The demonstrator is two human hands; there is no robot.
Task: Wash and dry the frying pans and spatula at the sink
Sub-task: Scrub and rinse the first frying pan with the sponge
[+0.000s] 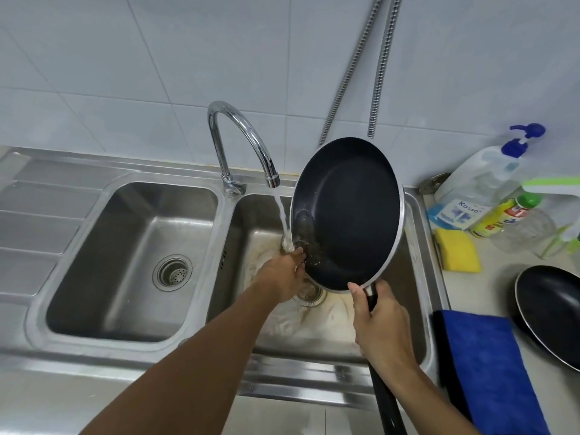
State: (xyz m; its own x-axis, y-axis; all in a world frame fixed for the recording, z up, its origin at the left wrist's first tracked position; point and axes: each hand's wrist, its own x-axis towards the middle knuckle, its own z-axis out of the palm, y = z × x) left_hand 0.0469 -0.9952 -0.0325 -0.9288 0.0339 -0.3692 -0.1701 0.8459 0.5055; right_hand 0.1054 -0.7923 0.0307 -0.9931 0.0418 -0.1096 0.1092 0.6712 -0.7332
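Right now the right hand (381,324) is wrapped around the handle of the frying pan (346,215), tilted up over the right sink basin (417,309), while the left hand's (282,277) loose fingers rub its low rim under the tap stream (282,218).

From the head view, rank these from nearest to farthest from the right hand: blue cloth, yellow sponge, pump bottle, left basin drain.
Measured from the right hand on the pan handle:
1. Blue cloth, just right of it on the counter.
2. Yellow sponge, farther back on the right, beside the sink.
3. Left basin drain and pump bottle, on opposite sides: too close to call.
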